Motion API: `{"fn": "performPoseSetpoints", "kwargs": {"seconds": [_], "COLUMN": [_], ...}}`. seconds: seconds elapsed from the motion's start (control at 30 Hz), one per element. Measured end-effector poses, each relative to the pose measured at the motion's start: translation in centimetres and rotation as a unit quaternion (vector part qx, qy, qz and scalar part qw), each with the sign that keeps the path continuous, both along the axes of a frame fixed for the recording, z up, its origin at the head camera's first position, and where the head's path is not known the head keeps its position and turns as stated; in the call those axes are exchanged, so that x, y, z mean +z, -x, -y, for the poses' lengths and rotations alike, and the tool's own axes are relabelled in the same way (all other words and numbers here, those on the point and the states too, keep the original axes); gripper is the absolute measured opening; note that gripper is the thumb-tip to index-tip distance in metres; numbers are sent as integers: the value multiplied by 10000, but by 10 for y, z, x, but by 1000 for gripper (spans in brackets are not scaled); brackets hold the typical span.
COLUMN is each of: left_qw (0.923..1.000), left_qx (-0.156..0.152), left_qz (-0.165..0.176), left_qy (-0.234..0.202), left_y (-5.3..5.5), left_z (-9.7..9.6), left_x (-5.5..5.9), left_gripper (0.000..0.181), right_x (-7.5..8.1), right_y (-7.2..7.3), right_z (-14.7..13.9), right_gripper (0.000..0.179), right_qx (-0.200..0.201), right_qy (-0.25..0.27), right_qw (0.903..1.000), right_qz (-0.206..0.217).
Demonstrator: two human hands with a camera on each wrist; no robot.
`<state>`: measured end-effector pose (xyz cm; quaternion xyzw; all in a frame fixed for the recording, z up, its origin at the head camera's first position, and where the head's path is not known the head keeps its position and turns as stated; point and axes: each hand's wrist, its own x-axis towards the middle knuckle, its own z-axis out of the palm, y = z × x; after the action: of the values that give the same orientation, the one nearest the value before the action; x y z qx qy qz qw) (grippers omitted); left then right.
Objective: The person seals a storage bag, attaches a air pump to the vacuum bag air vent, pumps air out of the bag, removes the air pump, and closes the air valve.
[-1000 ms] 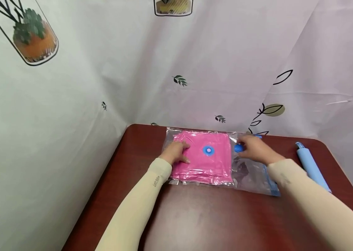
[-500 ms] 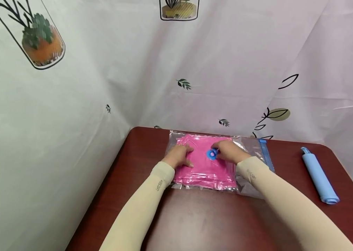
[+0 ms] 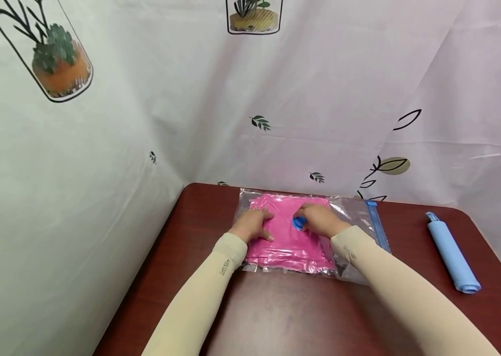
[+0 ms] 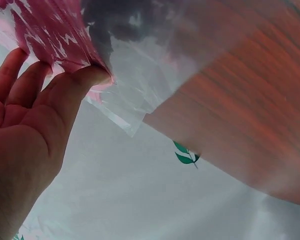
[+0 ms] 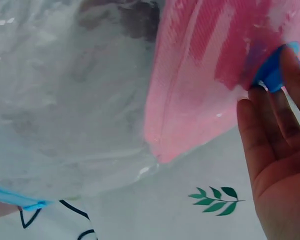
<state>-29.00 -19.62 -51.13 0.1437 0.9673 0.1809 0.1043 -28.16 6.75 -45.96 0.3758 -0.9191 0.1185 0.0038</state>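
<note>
A clear vacuum storage bag (image 3: 354, 210) lies flat near the table's back edge, with a folded pink cloth (image 3: 288, 248) inside its left part. My left hand (image 3: 252, 225) rests on the bag's left side, thumb and fingers spread over the cloth; in the left wrist view its fingertips touch the plastic. With thumb and fingers, my right hand (image 3: 319, 219) pinches the blue valve cap (image 3: 298, 223) at the valve over the cloth. The right wrist view shows the cap (image 5: 271, 70) between the fingers. The valve itself is hidden under cap and fingers.
A blue zip strip (image 3: 378, 227) with a slider (image 3: 370, 203) closes off the bag's right end. Farther right lies a light-blue cylindrical pump (image 3: 452, 254) with a narrow tip. Printed cloth (image 3: 215, 99) hangs behind and left of the brown table (image 3: 277, 306).
My right hand has moved left from the bag's clear part, bringing the blue cap over the valve. The left hand stays on the bag. The view has shifted slightly.
</note>
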Motion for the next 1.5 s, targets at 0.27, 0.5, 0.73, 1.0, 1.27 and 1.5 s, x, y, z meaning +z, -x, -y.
{"fn": "performPoseSetpoints", "kwargs": {"seconds": [0.27,0.5,0.73,1.0,1.27,1.5], "left_qw": [9999,9999,10000,10000,10000,9999], "left_qx": [-79,36,-7,-89,-72,-9], "left_qz": [62,12,-60,-44,24,123], "left_qy": [-49,-159,14,-5,11,81], "left_y": [-2,1,8,12,12,10], "left_z": [0,-2,5,5,0,1], "left_x": [-12,2,-1,-11,-7,-2], "left_gripper": [86,89,91,92,91,91], "right_x": [-10,-3,3,8,4,0], "right_y": [-8,6,14,13,11,13], "right_z": [0,0,1,-7,-10,-8], "right_gripper": [24,24,42,52,26,34], "right_qx": [-143,-400,-404,241,416,225], "right_qy": [-21,-125,-180,-173,-259,-298], "right_qw": [9999,9991,9985,9977,9988,9992], "right_qz": [-29,66,321,602,-19,-119]}}
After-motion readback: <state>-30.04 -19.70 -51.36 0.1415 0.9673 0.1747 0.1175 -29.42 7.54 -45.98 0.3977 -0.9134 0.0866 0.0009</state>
